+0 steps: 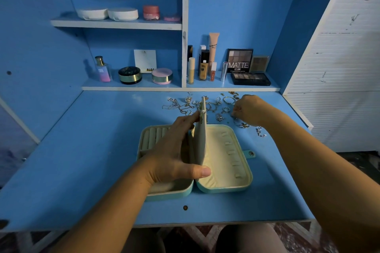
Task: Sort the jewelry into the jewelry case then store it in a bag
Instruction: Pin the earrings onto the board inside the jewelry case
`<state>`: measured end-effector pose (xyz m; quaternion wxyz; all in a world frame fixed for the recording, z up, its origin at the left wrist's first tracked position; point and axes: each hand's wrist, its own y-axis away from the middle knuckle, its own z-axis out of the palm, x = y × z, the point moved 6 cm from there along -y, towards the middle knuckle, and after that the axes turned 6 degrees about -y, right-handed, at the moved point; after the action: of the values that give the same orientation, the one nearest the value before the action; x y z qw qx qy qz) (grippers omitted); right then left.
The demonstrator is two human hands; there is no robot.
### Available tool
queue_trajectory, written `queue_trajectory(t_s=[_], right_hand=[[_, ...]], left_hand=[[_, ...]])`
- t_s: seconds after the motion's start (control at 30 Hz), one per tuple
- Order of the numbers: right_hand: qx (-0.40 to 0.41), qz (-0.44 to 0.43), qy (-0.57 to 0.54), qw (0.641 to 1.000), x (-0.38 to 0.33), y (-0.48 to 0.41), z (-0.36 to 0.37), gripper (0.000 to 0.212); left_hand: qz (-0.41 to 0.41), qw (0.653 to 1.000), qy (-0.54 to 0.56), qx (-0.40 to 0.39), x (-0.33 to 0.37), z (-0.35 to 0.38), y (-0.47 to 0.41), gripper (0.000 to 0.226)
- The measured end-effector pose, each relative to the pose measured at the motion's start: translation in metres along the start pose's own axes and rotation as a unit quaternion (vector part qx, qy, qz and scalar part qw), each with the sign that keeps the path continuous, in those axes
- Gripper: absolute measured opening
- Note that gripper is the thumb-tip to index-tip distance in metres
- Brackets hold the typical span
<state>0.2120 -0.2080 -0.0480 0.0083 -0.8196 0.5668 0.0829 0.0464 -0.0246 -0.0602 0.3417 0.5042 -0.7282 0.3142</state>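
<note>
Two hands busy: left hand (172,156) pinches the divider flap (200,141) of the jewelry case (224,190) upright; right hand (248,110) curls over the jewelry (225,109) scattered on the surface (92,160) at one o'clock from the case, grasp unclear. Pieces seem light, slippery, tangle-prone; best pinched singly by band or clasp.

Two bare forearms are seen, the left forearm (107,207) and the right forearm (320,162), each uncovered from the wrist to the edge of the view. The left hand (174,156) and the right hand (249,110) are likewise bare, and a short, rounded nail is shown on the left thumb (202,171). At the bottom two dim rounded shapes (250,238), perhaps knees, are made out; whether they are clothed cannot be told.
</note>
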Motion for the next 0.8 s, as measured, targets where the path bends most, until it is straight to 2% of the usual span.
queue_trajectory(t_s=[0.27, 0.53, 0.6, 0.7, 0.8], right_hand=[[-0.016, 0.004, 0.039, 0.999, -0.008, -0.01, 0.003, 0.027], [0.054, -0.021, 0.056, 0.997, -0.01, -0.003, 0.008, 0.028], [0.089, -0.041, 0.007, 0.995, -0.011, 0.001, 0.005, 0.026], [0.163, -0.094, -0.154, 0.97, -0.023, 0.026, -0.011, 0.013], [0.136, -0.155, -0.186, 0.961, -0.049, 0.057, -0.013, 0.004]], left_hand=[[0.002, 1.0, -0.007, 0.003, 0.002, -0.001, 0.001, 0.119], [0.004, 1.0, 0.001, 0.004, 0.002, -0.003, 0.001, 0.115], [0.007, 1.0, 0.001, 0.007, 0.002, -0.004, 0.002, 0.115], [0.008, 1.0, -0.002, 0.01, 0.0, -0.006, 0.002, 0.117], [0.004, 1.0, -0.002, 0.01, -0.002, -0.008, 0.002, 0.116]])
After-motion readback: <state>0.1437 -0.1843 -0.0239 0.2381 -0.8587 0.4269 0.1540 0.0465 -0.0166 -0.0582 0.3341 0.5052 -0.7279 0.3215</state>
